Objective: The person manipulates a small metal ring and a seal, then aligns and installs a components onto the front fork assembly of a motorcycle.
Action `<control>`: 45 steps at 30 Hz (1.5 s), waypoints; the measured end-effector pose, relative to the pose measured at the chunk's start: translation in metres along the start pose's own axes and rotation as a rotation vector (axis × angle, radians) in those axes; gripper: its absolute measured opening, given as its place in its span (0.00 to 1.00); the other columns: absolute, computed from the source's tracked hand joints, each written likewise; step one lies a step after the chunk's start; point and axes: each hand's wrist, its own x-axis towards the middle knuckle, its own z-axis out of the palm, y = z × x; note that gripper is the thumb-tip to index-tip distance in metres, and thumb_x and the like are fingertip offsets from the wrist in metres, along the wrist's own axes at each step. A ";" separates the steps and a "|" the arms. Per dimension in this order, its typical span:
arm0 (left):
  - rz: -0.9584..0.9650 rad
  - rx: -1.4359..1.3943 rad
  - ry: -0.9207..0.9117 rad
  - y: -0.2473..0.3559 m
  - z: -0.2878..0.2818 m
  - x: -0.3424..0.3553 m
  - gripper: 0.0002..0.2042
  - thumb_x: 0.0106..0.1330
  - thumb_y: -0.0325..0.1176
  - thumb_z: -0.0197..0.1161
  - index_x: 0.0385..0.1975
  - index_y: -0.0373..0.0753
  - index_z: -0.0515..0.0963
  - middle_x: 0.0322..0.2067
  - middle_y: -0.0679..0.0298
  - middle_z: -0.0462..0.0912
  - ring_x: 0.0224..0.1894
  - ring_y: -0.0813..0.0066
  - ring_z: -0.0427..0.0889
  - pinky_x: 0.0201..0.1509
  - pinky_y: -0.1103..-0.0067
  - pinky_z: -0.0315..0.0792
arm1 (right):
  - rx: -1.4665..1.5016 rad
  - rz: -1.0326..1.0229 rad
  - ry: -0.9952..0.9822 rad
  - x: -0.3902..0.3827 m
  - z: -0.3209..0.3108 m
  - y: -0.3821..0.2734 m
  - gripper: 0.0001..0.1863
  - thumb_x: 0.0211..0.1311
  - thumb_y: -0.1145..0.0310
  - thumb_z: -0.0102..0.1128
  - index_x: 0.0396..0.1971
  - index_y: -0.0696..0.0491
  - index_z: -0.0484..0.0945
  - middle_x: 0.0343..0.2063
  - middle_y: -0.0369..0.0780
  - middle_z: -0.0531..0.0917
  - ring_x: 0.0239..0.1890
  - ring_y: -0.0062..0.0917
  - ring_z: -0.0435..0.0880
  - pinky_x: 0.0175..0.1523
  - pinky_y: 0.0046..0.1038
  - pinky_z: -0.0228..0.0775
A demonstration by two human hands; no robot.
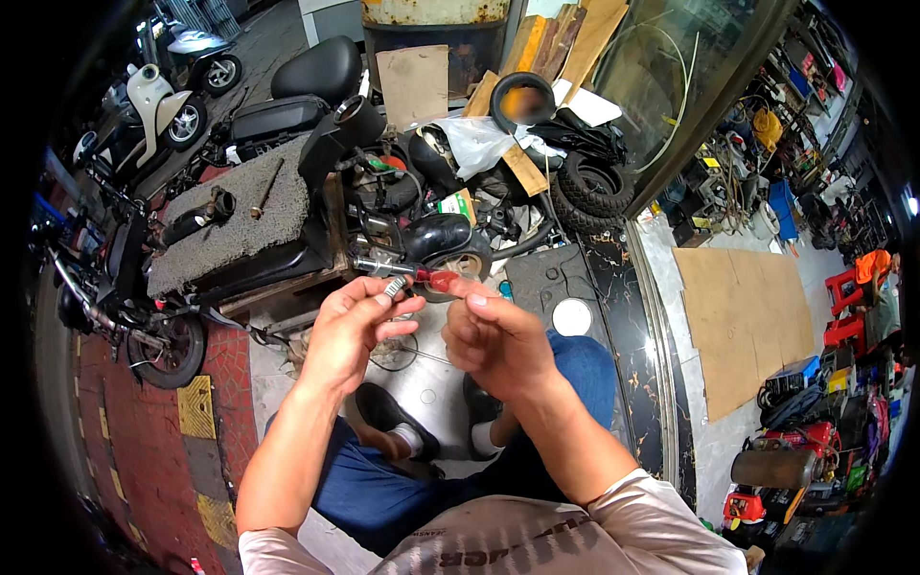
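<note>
Both my hands are raised close together over my knees. My left hand (pixel 356 324) pinches a small ribbed silver metal piece (pixel 395 286) between thumb and fingers, its other fingers partly stretched. Beside it, my right hand (pixel 498 337) is closed, with the fingers curled in. A glossy red thing (pixel 441 280) sits at its index fingertip; whether it is a solid part or red grease, I cannot tell. Just beyond my left fingers lies a grey metal cylinder (pixel 377 265), in line with the red. Whether they join is hidden.
On the left, a grey textured bench top (pixel 240 216) bears a metal rod (pixel 267 188) and a dark pipe-like part (pixel 199 218). Ahead are a small wheel (pixel 460 268), stacked tyres (pixel 592 192) and scrap parts. A flat cardboard sheet (pixel 743 321) lies right, beyond a door threshold.
</note>
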 end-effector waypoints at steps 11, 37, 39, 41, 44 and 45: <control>0.504 0.675 0.018 -0.017 -0.011 -0.006 0.09 0.70 0.27 0.67 0.45 0.30 0.82 0.52 0.61 0.73 0.53 0.73 0.74 0.55 0.78 0.72 | 0.244 -0.006 -0.016 0.031 -0.007 0.023 0.14 0.70 0.59 0.63 0.51 0.46 0.75 0.24 0.34 0.76 0.21 0.20 0.70 0.26 0.24 0.57; 0.720 0.880 0.048 -0.012 -0.003 -0.007 0.08 0.66 0.24 0.70 0.43 0.31 0.83 0.43 0.56 0.83 0.40 0.69 0.83 0.43 0.76 0.77 | 0.119 -0.122 0.050 0.037 -0.001 0.044 0.17 0.71 0.65 0.56 0.56 0.53 0.76 0.21 0.34 0.74 0.20 0.19 0.69 0.25 0.22 0.58; 0.731 0.859 0.057 -0.012 -0.003 -0.007 0.08 0.66 0.24 0.70 0.43 0.31 0.83 0.43 0.56 0.83 0.38 0.70 0.82 0.42 0.77 0.77 | 0.013 -0.165 0.103 0.036 0.003 0.047 0.18 0.70 0.67 0.57 0.57 0.53 0.76 0.21 0.34 0.74 0.20 0.18 0.69 0.25 0.21 0.57; 0.709 0.828 0.059 -0.012 -0.004 -0.008 0.08 0.67 0.25 0.70 0.42 0.30 0.83 0.43 0.56 0.82 0.39 0.71 0.81 0.43 0.77 0.76 | -0.078 -0.208 0.150 0.034 0.004 0.051 0.19 0.70 0.69 0.57 0.58 0.54 0.76 0.21 0.34 0.74 0.20 0.16 0.68 0.25 0.20 0.57; 0.656 0.785 0.064 -0.013 -0.006 -0.010 0.07 0.68 0.25 0.68 0.42 0.30 0.82 0.42 0.58 0.80 0.43 0.72 0.81 0.46 0.78 0.76 | -0.234 -0.273 0.178 0.032 0.004 0.058 0.19 0.68 0.71 0.58 0.58 0.55 0.77 0.22 0.33 0.75 0.21 0.15 0.69 0.25 0.19 0.58; 0.654 0.781 0.066 -0.013 -0.008 -0.010 0.06 0.69 0.25 0.68 0.42 0.30 0.82 0.43 0.59 0.80 0.42 0.73 0.80 0.45 0.78 0.76 | -0.313 -0.302 0.170 0.030 0.003 0.060 0.19 0.68 0.72 0.59 0.58 0.55 0.78 0.22 0.33 0.75 0.22 0.15 0.70 0.25 0.18 0.58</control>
